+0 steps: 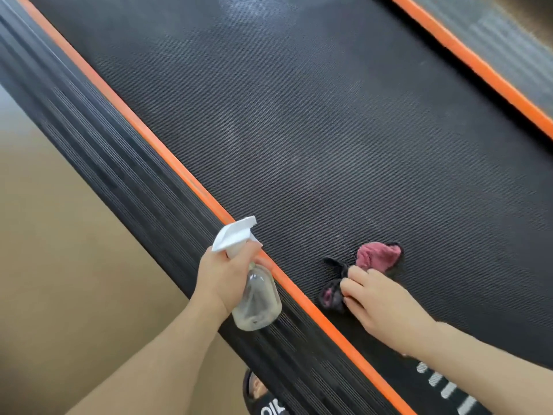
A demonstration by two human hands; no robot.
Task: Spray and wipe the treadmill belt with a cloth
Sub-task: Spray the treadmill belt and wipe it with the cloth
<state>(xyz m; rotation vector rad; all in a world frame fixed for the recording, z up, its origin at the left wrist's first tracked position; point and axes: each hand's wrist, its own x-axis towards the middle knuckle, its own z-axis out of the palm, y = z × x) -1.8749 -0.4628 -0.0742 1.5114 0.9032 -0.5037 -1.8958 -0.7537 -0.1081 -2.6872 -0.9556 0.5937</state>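
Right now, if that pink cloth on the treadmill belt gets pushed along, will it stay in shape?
Probably not: the pink cloth lies crumpled and folded, so it looks floppy. It likely bunches further against the textured belt. The right hand pinching one end suggests it weighs little.

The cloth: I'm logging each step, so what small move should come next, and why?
Probably sweep the cloth up the belt. The right hand already pinches it flat on the belt, much belt lies ahead, and the left hand holds the spray bottle off over the side rail.
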